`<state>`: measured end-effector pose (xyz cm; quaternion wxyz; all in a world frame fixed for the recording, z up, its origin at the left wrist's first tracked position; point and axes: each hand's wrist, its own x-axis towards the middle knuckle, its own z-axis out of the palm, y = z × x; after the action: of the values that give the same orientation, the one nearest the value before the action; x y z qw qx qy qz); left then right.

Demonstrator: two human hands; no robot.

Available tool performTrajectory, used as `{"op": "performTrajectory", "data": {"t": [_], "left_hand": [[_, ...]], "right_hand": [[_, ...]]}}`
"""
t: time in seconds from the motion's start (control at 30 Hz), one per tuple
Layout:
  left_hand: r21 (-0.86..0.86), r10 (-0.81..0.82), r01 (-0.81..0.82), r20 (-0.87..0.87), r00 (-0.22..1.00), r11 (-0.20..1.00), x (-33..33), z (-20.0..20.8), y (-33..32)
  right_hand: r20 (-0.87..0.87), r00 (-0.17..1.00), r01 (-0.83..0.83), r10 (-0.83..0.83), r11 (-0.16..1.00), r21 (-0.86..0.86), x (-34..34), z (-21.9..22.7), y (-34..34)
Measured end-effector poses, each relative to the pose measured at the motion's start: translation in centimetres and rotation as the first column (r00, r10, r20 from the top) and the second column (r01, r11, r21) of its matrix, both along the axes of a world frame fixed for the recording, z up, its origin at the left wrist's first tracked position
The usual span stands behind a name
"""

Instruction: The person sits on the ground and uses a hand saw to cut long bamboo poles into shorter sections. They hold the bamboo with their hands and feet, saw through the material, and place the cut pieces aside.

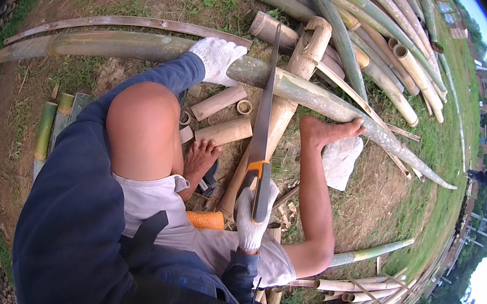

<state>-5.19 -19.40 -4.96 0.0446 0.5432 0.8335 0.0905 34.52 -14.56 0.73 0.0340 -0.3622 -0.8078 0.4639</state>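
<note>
A long green-grey bamboo pole (328,102) lies crosswise in front of me, resting over a thick tan bamboo piece (309,49). My left hand (215,58), in a white knit glove, grips the pole from above, left of the saw. In my right hand (255,211), also gloved, is the orange-and-black handle of a hand saw (265,121). Its blade points away from me and lies across the pole; whether the teeth have cut in, I cannot tell. My bare right foot (328,131) presses against the pole at the right.
Short cut bamboo pieces (222,131) lie near my left foot (199,162). Behind the pole runs a split bamboo strip (125,22). Bamboo poles are piled at the far right (387,24) and near right (360,291). A white block (341,162) stands beside my right foot.
</note>
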Motion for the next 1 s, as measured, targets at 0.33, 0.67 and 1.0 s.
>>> {"op": "performTrajectory", "data": {"t": [0.33, 0.67, 1.0], "left_hand": [[0.003, 0.001, -0.001, -0.041, 0.999, 1.0, 0.4, 0.1, -0.2], [0.049, -0.006, 0.007, -0.032, 0.999, 0.999, -0.1, -0.9, 0.0], [0.041, -0.001, 0.003, -0.044, 0.999, 0.999, 0.0, -0.7, -0.1]], "right_hand": [[-0.306, 0.952, 0.125, -0.024, 0.94, 0.316, 1.1, -4.4, -3.9], [-0.311, 0.95, 0.098, 0.034, 0.912, 0.398, -0.1, -2.4, -3.8], [-0.034, 0.991, 0.129, -0.128, 0.991, 0.037, 5.7, -4.9, -5.5]]}}
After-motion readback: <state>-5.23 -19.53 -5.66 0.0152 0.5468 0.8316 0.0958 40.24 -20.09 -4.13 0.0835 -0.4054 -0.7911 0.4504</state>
